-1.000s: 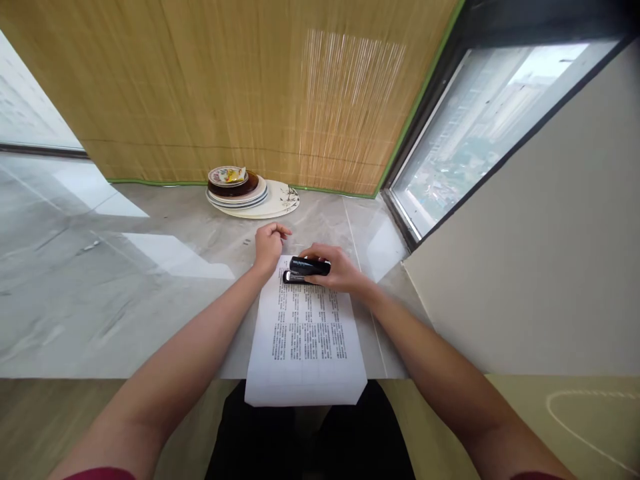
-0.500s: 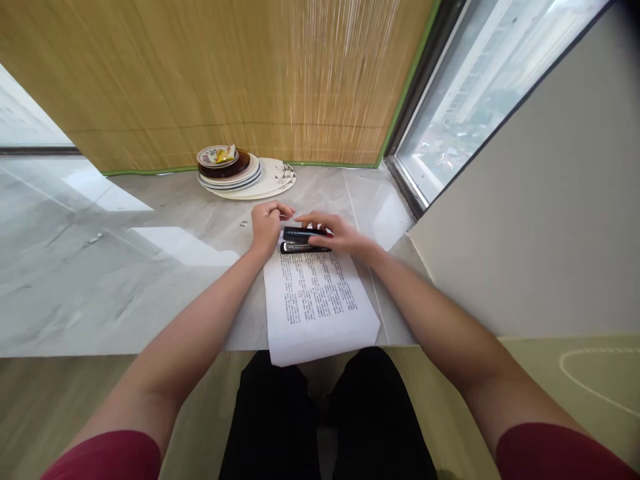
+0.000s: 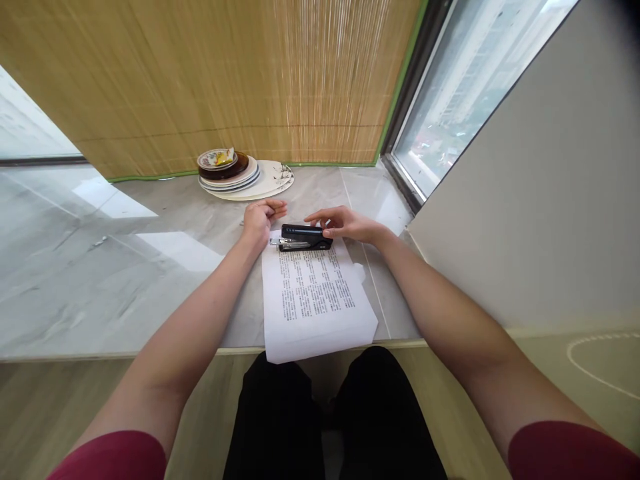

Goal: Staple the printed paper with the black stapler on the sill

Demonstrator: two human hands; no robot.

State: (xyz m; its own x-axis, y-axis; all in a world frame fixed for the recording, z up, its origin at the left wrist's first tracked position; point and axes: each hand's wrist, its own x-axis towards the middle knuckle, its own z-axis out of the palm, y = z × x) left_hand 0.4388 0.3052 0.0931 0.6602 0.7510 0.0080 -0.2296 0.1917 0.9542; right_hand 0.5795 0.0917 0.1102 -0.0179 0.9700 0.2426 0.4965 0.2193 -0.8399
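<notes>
A black stapler (image 3: 305, 239) lies on its side across the top of a printed sheet of paper (image 3: 320, 293), a shiny metal part (image 3: 275, 241) sticking out of its left end. My right hand (image 3: 345, 223) is at the stapler's right end, thumb in front and fingers behind its upper edge, with the index finger stretched out to the left. Just left of the metal part, my left hand (image 3: 261, 219) rests near the paper's top edge. Its fingers are curled together, hiding whatever may be in them.
Behind my hands, a stack of plates (image 3: 230, 175) stands on a pale oval platter (image 3: 277, 177). A bamboo blind (image 3: 240, 87) hangs behind the grey marble ledge (image 3: 65, 280). To the right are a window frame (image 3: 405, 183) and a wall (image 3: 540, 220). The paper overhangs the ledge's front edge.
The metal part now protrudes from the stapler's left end. My left hand has shifted slightly left, away from the stapler. My right hand has drawn back a little towards the stapler's right end.
</notes>
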